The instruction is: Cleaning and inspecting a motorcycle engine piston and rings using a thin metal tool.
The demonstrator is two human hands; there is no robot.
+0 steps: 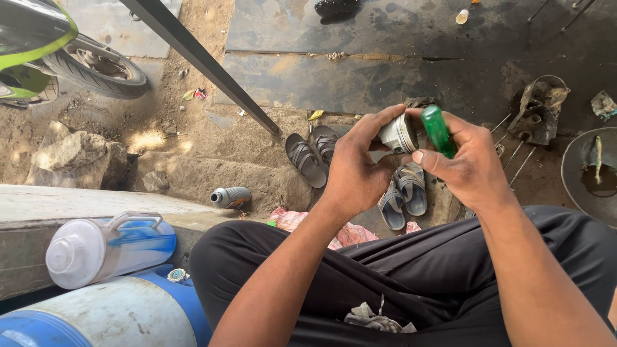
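The person sits cross-legged in black trousers (398,270), both hands raised in front of the knees. The left hand (353,170) is curled round a small grey metal piston (398,133), fingers over its top and thumb under it, holding it side-on at the middle of the scene. The right hand (472,164) is closed on a screwdriver with a green handle (438,130), the handle standing up between thumb and forefinger, just beside the piston; I cannot tell where its tip sits. Below the hands, on the dirt floor, lie two pairs of grey sandals (315,154), one pair to the left, the other partly hidden under the wrists. A grey spray can (230,196) lies on its side farther left. Near the left edge a pale plastic jug (106,247) rests on a blue drum (128,315). At the far left a motorcycle wheel (96,71) stands on the sand. To the right, a dark metal pan (588,173) holds oily liquid, with some thin metal rods (520,160) beside it.
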